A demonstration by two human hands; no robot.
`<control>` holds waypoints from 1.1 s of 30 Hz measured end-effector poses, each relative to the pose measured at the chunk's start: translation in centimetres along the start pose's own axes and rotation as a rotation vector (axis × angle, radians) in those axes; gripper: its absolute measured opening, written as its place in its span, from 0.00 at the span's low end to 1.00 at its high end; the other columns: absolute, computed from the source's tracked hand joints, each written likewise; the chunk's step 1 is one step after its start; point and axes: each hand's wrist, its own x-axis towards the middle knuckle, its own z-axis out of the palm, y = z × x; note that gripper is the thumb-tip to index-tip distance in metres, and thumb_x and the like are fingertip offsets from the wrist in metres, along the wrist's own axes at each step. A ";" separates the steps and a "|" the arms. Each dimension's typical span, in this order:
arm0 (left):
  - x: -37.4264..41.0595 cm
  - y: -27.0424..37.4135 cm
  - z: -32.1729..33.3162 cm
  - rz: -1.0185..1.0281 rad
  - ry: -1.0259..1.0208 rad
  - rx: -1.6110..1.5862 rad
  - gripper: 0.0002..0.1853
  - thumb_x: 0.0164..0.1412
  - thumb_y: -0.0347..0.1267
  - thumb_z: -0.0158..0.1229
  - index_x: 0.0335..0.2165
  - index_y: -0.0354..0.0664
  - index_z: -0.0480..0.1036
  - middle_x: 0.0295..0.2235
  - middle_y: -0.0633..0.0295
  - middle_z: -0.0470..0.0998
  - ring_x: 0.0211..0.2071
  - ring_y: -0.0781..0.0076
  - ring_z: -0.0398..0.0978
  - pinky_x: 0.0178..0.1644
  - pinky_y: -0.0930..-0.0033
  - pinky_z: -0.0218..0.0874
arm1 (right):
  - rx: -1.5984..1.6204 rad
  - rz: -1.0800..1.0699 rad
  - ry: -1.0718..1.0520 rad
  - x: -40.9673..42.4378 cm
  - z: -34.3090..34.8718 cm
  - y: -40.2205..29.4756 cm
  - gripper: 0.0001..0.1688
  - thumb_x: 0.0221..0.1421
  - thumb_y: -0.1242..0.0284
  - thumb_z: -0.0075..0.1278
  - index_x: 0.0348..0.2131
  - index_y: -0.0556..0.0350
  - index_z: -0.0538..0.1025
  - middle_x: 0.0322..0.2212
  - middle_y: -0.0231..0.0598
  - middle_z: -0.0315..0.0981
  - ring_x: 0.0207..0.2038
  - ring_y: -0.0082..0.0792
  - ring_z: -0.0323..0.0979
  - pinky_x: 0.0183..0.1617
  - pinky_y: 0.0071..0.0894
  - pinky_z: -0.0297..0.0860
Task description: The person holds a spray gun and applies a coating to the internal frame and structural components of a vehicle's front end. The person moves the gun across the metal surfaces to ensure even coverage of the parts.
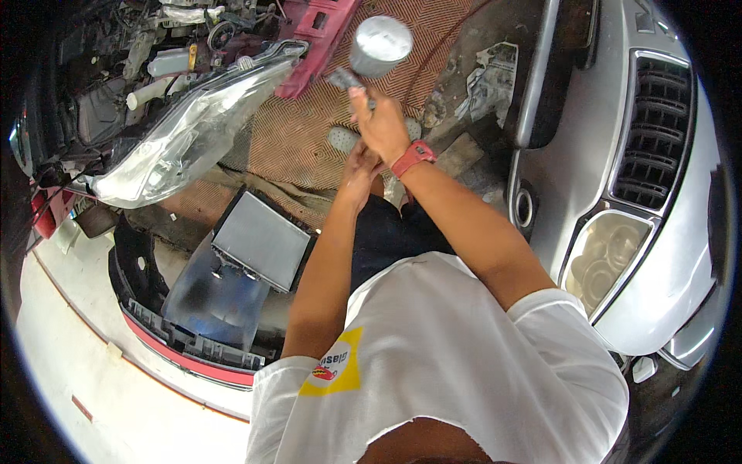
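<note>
My right hand (382,124), with a red watch on its wrist, grips a flat grey object (344,79). The object is blurred, so its kind is unclear. Close under that wrist is my left hand (362,165); its fingers are partly hidden, and I cannot tell whether they hold anything. Just beyond the grey object, a round metal tin (381,47) stands on the patterned mat (295,133). Left of my hands, a car headlamp (191,127) with a clear lens sits at the front of an opened engine bay (110,75).
A silver car front with a grille (652,133) and a cloudy headlamp (606,261) stands close on my right. Crumpled newspaper (493,81) lies between. A grey rectangular panel (261,238) and a red-edged bumper (185,354) lie at lower left. A red body panel (313,43) extends beside the tin.
</note>
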 end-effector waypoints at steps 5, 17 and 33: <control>-6.9 -5.1 -8.1 -0.142 0.322 0.155 0.33 0.72 0.48 0.59 0.63 0.37 0.65 0.53 0.58 0.76 0.52 0.71 0.75 0.58 0.65 0.67 | 0.166 -0.027 -0.192 -3.2 2.5 0.1 0.31 0.70 0.50 0.48 0.52 0.60 0.80 0.31 0.68 0.79 0.36 0.70 0.78 0.41 0.58 0.74; -15.9 -11.5 -14.0 -0.180 0.362 0.822 0.29 0.72 0.46 0.60 0.55 0.30 0.74 0.46 0.55 0.81 0.45 0.70 0.79 0.53 0.69 0.68 | 0.330 0.005 -0.025 1.6 3.5 1.1 0.33 0.74 0.50 0.43 0.47 0.64 0.81 0.21 0.43 0.81 0.26 0.39 0.81 0.35 0.41 0.75; -13.2 -10.0 -9.6 -0.017 0.176 0.859 0.26 0.74 0.41 0.58 0.59 0.32 0.72 0.48 0.51 0.82 0.50 0.65 0.79 0.58 0.65 0.67 | 0.378 0.078 -0.195 -1.9 7.5 -0.8 0.41 0.70 0.42 0.42 0.53 0.61 0.80 0.17 0.42 0.78 0.25 0.38 0.82 0.39 0.42 0.77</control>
